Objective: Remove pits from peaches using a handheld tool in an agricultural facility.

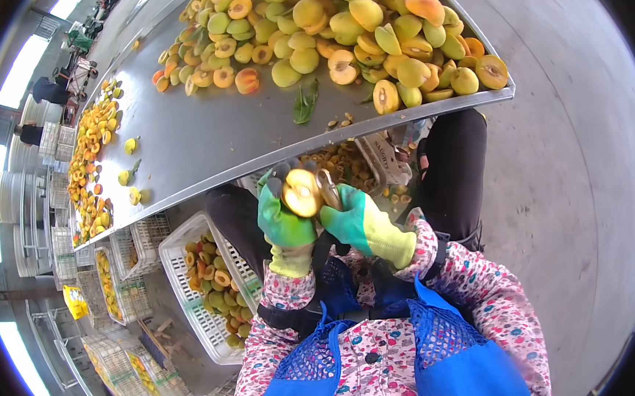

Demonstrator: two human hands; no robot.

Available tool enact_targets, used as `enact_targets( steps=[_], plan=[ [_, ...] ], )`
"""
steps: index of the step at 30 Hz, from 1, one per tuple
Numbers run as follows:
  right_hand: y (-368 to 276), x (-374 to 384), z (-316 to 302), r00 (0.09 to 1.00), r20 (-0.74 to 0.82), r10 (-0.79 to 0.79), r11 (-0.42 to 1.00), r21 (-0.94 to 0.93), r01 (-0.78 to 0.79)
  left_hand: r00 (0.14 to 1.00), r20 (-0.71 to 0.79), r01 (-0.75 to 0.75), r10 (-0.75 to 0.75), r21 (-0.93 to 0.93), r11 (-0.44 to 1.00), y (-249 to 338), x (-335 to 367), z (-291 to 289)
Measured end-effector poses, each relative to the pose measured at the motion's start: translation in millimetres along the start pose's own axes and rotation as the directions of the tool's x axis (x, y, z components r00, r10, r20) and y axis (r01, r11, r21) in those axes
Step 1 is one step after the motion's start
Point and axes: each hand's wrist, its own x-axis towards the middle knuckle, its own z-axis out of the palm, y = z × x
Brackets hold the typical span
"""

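Note:
My left hand (283, 221), in a green and yellow glove with dark fingertips, is closed around a cut apricot (300, 194). Its pale, open face is turned up, with a brownish hollow or pit in the middle; I cannot tell which. My right hand (356, 221), gloved the same way, grips a small metal tool with a looped end (324, 180) right beside the fruit. Both hands are close together in front of the table's near edge. Beyond them, a big heap of apricots (329, 29), many showing cut faces, lies on the metal table (212, 128).
Below the table edge, a container (346, 159) holds pits and scraps. A white plastic basket (174, 250) of apricots stands at my left. More apricot pieces (92, 156) lie along the table's left end, with stacked crates (134, 299) beyond. A green leaf (306, 101) lies near the heap.

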Motion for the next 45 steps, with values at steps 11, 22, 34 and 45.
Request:
enact_targets(
  steps=[11, 22, 34, 45],
  plan=[
    [-19, -8, -4, 0.981, -0.066, -0.185, 0.948, -0.273, 0.160, 0.954, 0.150, 0.293, -0.260, -0.273, 0.916, 13, -14, -6],
    [1, -26, 8, 0.827, 0.015, -0.562, 0.588, -0.696, 0.412, 0.990, 0.008, 0.139, -0.140, 0.086, 0.987, 23, -18, 7],
    [32, -17, 11, 0.737, 0.203, -0.645, 0.106, -0.931, 0.350, 0.992, -0.073, 0.103, -0.101, 0.032, 0.994, 2, -24, 17],
    [26, -7, 1, 0.703, 0.342, -0.624, -0.034, -0.910, 0.413, 0.969, 0.224, -0.210, 0.107, 0.505, 0.837, -13, -10, -5]
  ],
)
